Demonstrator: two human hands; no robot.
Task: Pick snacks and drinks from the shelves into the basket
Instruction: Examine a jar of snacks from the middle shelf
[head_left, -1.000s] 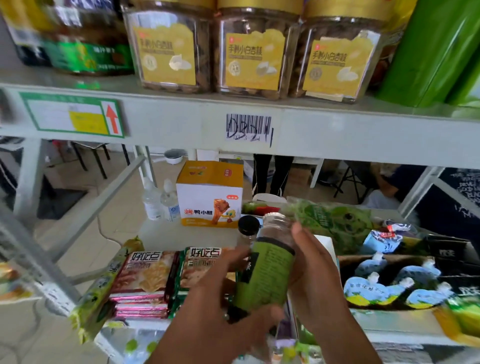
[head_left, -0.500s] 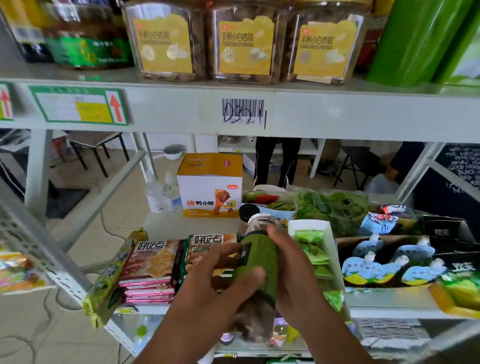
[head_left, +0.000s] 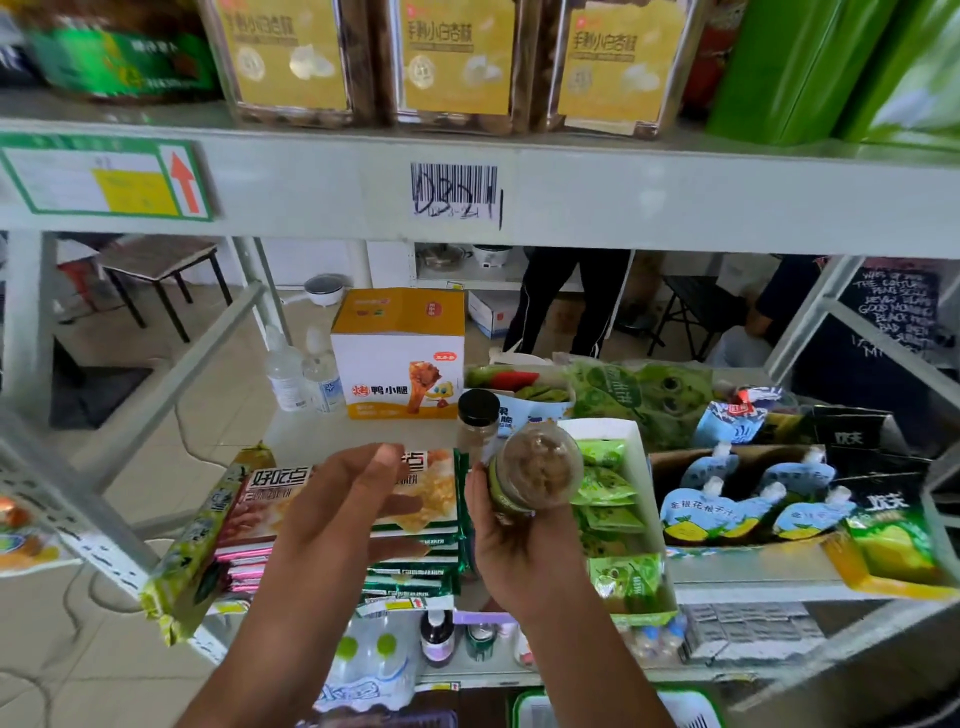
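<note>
My right hand (head_left: 511, 540) grips a clear jar with a green label (head_left: 535, 470), its bottom turned toward me so I see brown contents. My left hand (head_left: 345, 512) hovers open to the left of the jar, fingers spread, over stacked cracker packs (head_left: 426, 499). A second small jar with a black lid (head_left: 478, 418) stands on the shelf just behind. At the bottom edge a green and white basket rim (head_left: 524, 704) shows beside my right forearm.
The upper shelf edge (head_left: 571, 192) carries yellow-labelled jars (head_left: 452, 57) and green tins (head_left: 795, 67). An orange and white box (head_left: 400, 358), blue juice pouches (head_left: 748, 499) and a white tray of green packets (head_left: 610, 493) share the middle shelf. Bottles (head_left: 436, 636) stand below.
My left hand has let go of the jar and moved left, fingers opening. My right hand has tipped the jar so its bottom faces me.
</note>
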